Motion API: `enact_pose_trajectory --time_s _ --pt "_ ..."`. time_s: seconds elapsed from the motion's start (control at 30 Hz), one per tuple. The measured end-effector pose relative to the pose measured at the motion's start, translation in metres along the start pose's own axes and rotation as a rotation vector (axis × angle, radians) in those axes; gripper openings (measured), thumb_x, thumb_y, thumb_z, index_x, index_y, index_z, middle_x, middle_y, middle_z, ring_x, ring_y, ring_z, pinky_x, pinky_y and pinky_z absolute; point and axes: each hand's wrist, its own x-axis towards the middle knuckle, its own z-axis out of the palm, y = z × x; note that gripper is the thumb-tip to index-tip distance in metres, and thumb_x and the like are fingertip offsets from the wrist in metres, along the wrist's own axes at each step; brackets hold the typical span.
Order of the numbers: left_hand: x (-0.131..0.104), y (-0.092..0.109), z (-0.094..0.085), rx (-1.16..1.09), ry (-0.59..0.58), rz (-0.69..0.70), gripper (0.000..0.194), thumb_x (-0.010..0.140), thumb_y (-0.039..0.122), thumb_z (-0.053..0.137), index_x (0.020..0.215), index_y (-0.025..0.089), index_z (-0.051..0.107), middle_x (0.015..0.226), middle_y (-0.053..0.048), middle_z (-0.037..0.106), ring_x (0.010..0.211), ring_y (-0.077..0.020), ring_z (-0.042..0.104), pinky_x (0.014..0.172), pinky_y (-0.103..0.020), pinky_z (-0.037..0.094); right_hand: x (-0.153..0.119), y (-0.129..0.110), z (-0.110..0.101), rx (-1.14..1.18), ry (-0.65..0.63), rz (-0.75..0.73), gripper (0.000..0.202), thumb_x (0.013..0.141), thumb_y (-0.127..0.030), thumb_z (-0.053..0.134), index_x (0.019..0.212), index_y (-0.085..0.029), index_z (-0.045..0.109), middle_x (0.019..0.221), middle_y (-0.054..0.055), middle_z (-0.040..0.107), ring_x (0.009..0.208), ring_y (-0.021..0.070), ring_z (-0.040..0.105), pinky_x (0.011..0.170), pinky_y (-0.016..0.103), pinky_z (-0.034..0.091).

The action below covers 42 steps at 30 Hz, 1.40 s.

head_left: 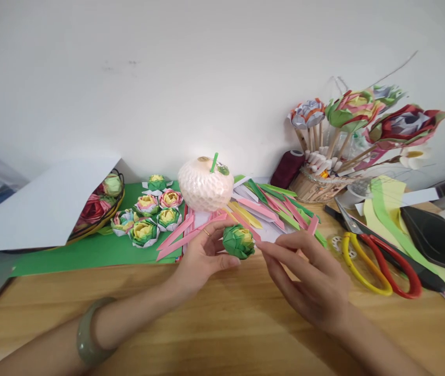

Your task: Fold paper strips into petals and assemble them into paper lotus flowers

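A small folded-paper flower (pixel 238 241), green outside with a yellow centre, is held in my left hand (pixel 202 250). The left thumb lies below it and the curled fingers are behind, partly hidden. My right hand (pixel 304 277) is at the flower's right edge, thumb and index finger pinched together. A bit of pink shows at those fingertips; whether it is a strip they hold or one lying behind, I cannot tell. Pink folded paper strips (pixel 177 238) lie behind my left hand. More strips in green, pink and yellow (pixel 280 204) are heaped beyond my right hand.
Several finished paper flowers (pixel 144 232) sit on green paper (pixel 89 259) at left, beside a basket (pixel 118 209) partly covered by white paper (pixel 46 209). A white textured pot (pixel 205 185) stands behind. At right are scissors (pixel 379 266), a phone (pixel 435 237), thread (pixel 288 168) and a flower basket (pixel 316 188).
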Motion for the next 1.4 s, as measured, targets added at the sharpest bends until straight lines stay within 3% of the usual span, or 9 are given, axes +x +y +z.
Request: enact_pose_trajectory --time_s 0.23,0.43,0.6,0.73,0.9,1.1,1.2,1.33,1.4 --pt "-0.004 0.003 0.002 0.114 0.007 0.037 0.048 0.061 0.014 0.076 0.103 0.024 0.057 0.095 -0.002 0.065 0.09 -0.0185 0.061 0.08 -0.033 0.049 0.004 -0.003 0.006 0.201 -0.057 0.157 0.023 0.08 -0.009 0.052 0.096 -0.023 0.062 0.078 0.003 0.059 0.07 0.0151 0.059 0.058 0.026 0.05" --pt "-0.011 0.004 0.002 0.404 0.054 0.201 0.042 0.068 0.017 0.071 0.106 0.03 0.059 0.12 -0.003 0.053 0.107 -0.0207 0.052 0.088 -0.034 0.047 0.006 -0.006 0.008 0.341 -0.142 0.32 0.012 0.081 -0.011 0.052 0.082 -0.02 0.06 0.074 0.002 0.059 0.066 0.014 0.057 0.056 0.025 0.049" --pt "-0.014 0.003 -0.001 0.58 0.02 0.325 0.042 0.074 0.015 0.065 0.111 0.035 0.057 0.121 -0.003 0.05 0.116 -0.0215 0.046 0.093 -0.035 0.044 0.009 -0.006 0.007 0.482 -0.248 0.489 0.01 0.082 -0.014 0.053 0.076 -0.019 0.059 0.069 0.0 0.056 0.061 0.0114 0.053 0.052 0.021 0.044" --pt "-0.014 0.002 -0.003 0.623 -0.004 0.354 0.045 0.074 0.015 0.065 0.113 0.034 0.056 0.121 -0.004 0.05 0.116 -0.0229 0.046 0.095 -0.039 0.043 0.011 -0.005 0.007 0.511 -0.26 0.542 0.012 0.081 -0.014 0.052 0.073 -0.019 0.058 0.067 -0.001 0.055 0.061 0.0114 0.05 0.051 0.021 0.041" --pt "-0.014 0.002 -0.002 0.619 0.004 0.349 0.044 0.074 0.016 0.065 0.112 0.036 0.057 0.121 -0.003 0.05 0.114 -0.0222 0.047 0.095 -0.037 0.043 0.01 -0.003 0.008 0.568 -0.269 0.552 0.009 0.08 -0.014 0.053 0.073 -0.019 0.056 0.067 -0.002 0.052 0.06 0.0113 0.049 0.054 0.023 0.042" --pt "-0.015 0.001 -0.004 0.633 -0.009 0.361 0.043 0.076 0.015 0.062 0.114 0.034 0.056 0.123 -0.005 0.049 0.115 -0.0225 0.047 0.096 -0.039 0.041 0.007 -0.004 0.006 0.551 -0.266 0.435 0.009 0.081 -0.014 0.054 0.082 -0.019 0.061 0.074 0.0 0.056 0.065 0.0118 0.051 0.058 0.023 0.043" --pt "-0.016 0.001 -0.004 0.639 -0.045 0.361 0.047 0.076 0.016 0.063 0.117 0.037 0.054 0.125 -0.004 0.048 0.117 -0.0226 0.045 0.097 -0.039 0.04 0.009 -0.005 0.004 0.541 -0.246 0.437 0.011 0.082 -0.014 0.053 0.078 -0.019 0.062 0.07 0.0 0.056 0.062 0.0111 0.051 0.054 0.022 0.043" --pt "-0.013 0.003 -0.001 0.433 -0.052 0.183 0.069 0.071 0.023 0.069 0.13 0.038 0.038 0.133 -0.004 0.044 0.118 -0.024 0.044 0.095 -0.04 0.041 0.012 -0.005 0.003 0.502 -0.229 0.467 0.013 0.081 -0.014 0.053 0.072 -0.019 0.061 0.066 0.0 0.056 0.059 0.0111 0.052 0.052 0.022 0.042" --pt "-0.012 0.004 0.001 0.303 -0.044 0.066 0.068 0.071 0.026 0.069 0.131 0.033 0.038 0.129 -0.006 0.049 0.113 -0.0239 0.049 0.093 -0.04 0.042 0.012 -0.005 0.003 0.48 -0.231 0.462 0.014 0.081 -0.013 0.053 0.071 -0.019 0.06 0.065 -0.001 0.056 0.058 0.0111 0.052 0.051 0.022 0.043"
